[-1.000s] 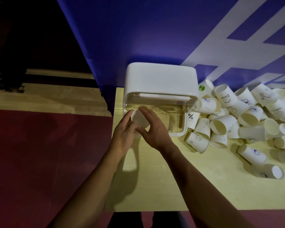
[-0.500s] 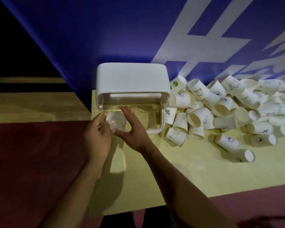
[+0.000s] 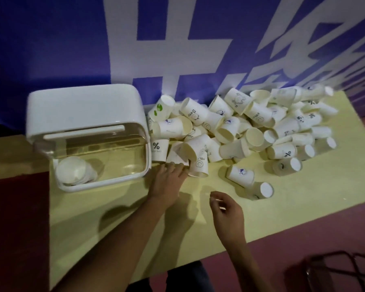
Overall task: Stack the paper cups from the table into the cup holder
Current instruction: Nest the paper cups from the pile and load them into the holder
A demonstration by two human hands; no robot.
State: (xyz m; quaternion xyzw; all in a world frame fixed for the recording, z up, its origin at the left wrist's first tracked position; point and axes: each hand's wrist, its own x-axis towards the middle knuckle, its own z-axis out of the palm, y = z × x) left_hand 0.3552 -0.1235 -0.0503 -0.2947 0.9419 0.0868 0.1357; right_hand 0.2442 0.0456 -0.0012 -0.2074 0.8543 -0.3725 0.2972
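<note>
The white cup holder (image 3: pixel 83 108) stands at the table's left end with its clear front lid raised. A short stack of paper cups (image 3: pixel 73 171) lies in its left side, bottoms toward me. To its right is a large pile of white paper cups (image 3: pixel 251 127), most on their sides. My left hand (image 3: pixel 167 182) reaches to the pile's near left edge, its straight fingers touching a tipped cup (image 3: pixel 178 154); motion blur hides the exact contact. My right hand (image 3: pixel 226 211) hovers over the table in front of the pile, fingers loosely curled and holding nothing.
The pale yellow table (image 3: pixel 114 228) backs onto a blue banner (image 3: pixel 51 49) with white lettering. Two loose cups (image 3: pixel 240 174) lie apart at the pile's near edge. A dark metal frame (image 3: pixel 335 270) sits at the lower right, and red floor lies on the left.
Both hands have left the holder, where the cup they held now lies on the stack. They moved right toward the pile, and the view turned right as well.
</note>
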